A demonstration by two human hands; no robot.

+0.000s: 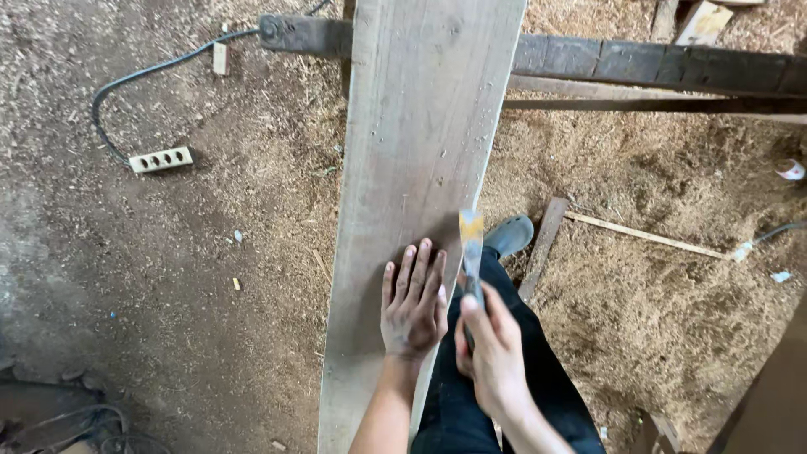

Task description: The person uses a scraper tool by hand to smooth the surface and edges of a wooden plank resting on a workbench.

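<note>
The left hand [414, 304] lies flat, fingers spread, palm down on a long grey plank [412, 193] that runs from 6 o'clock up to 12 o'clock through the middle of the view. Its grip is released: it presses on the wood and grasps nothing. The right hand [492, 357], at about 5 o'clock from the left one and just beside it, is clenched around the handle of a chisel [472, 244]. The blade points toward 12 o'clock and sits against the plank's right edge, just beside the left fingertips.

As far as the work can be judged, it looks barely begun or only at a single spot. The plank's face is plain and weathered with no visible notch, groove or fresh cut, and the edge above the blade looks untouched. Whether the blade has bitten into the wood cannot be told.

The far end of the plank rests over a dark beam [656, 63] crossing at 1 o'clock. Below it, the floor [168, 277] is covered in sawdust. A white power strip [160, 159] with its black cable lies at 10 o'clock, well apart from the hands. A grey shoe [509, 235] and a dark trouser leg show just right of the plank, with thin wood strips [643, 235] lying at 3 o'clock.
</note>
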